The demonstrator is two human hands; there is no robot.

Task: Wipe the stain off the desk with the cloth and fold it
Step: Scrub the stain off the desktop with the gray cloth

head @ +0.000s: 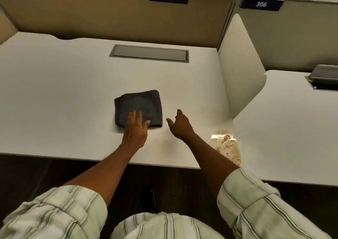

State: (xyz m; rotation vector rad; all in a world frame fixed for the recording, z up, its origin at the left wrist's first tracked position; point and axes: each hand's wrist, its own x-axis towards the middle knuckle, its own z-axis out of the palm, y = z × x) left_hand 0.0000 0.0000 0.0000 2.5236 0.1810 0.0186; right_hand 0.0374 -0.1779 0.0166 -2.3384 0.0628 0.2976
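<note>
a folded dark grey cloth (138, 108) lies mid-desk (54, 96). the left hand (135, 129) rests flat on its near edge, fingers spread, likely to pick it up. the right hand (180, 124) hovers beside, fingers loosely open, empty. a brownish stain (225, 145) sits unwiped by the right front corner.

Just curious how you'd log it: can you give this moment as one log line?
left hand: flat on folded cloth | right hand: open, beside cloth | stain: unwiped, right desk corner

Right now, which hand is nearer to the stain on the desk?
Right. The right hand hovers open just left of the stain; the left hand rests on the cloth, farther left.
</note>
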